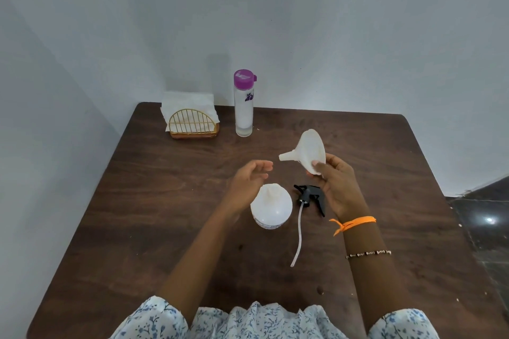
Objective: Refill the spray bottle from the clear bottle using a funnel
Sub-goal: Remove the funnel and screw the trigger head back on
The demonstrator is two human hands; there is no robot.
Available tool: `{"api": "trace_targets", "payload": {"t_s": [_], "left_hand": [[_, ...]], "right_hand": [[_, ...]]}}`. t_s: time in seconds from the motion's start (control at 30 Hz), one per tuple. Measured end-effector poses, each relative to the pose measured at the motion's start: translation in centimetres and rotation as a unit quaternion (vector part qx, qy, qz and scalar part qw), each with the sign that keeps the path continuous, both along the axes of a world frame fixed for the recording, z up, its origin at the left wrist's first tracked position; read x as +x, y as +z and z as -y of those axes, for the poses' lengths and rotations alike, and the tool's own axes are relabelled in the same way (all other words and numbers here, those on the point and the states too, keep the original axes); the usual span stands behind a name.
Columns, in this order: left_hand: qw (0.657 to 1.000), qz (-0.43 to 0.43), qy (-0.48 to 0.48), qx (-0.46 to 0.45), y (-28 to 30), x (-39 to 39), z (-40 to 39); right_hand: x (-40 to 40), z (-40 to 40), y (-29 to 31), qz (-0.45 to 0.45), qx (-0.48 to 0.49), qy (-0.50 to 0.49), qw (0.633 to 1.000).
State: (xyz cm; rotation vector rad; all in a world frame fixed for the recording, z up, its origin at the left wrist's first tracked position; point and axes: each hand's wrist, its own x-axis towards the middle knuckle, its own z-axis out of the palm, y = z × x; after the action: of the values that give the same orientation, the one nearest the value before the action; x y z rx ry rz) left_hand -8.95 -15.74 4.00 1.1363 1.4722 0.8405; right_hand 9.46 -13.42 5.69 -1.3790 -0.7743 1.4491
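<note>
The table (154, 228) runs off the bottom edge; the clear bottle's (244, 107) purple print is unreadable.

Counts: 1 white funnel (309, 152). 1 white spray bottle (271, 207), head off. 1 black sprayer head (310, 197) with tube, lying right of it. 1 clear bottle (244, 103), purple cap, far side. 1 napkin holder (192, 124), far left. 2 hands: left hand (249, 183), right hand (340, 187). 2 wristbands on right arm: orange band (354, 223), beaded bracelet (369, 253). 1 table (165, 215).

purple print on clear bottle (244, 107) is unreadable.
</note>
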Motion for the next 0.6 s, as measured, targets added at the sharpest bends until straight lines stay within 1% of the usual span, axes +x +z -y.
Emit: {"api": "trace_targets", "payload": {"t_s": [0.1,0.17,0.27,0.4,0.53,0.6], "left_hand": [[1.0,-0.008,0.004,-0.003,0.0,-0.1,-2.0],[1.0,-0.01,0.008,-0.015,-0.1,0.0,-3.3],[0.999,-0.003,0.015,-0.03,-0.8,0.1,-5.3],[0.998,0.004,0.026,-0.057,-2.0,0.1,-8.1],[0.996,-0.003,0.027,-0.083,-3.2,-0.1,-10.9],[0.995,-0.01,0.023,-0.095,-3.7,-0.5,-11.9]], "right_hand": [[-0.3,-2.7,-0.4,0.114,0.006,-0.005,0.993],[-0.8,-4.8,-0.8,0.192,0.032,-0.007,0.981],[-2.0,-8.0,-1.7,0.285,0.074,-0.004,0.956],[-3.8,-11.5,-4.0,0.345,0.092,0.012,0.934],[-4.9,-14.7,-6.6,0.372,0.086,0.024,0.924],[-5.2,-16.1,-7.6,0.396,0.087,0.03,0.913]]}}
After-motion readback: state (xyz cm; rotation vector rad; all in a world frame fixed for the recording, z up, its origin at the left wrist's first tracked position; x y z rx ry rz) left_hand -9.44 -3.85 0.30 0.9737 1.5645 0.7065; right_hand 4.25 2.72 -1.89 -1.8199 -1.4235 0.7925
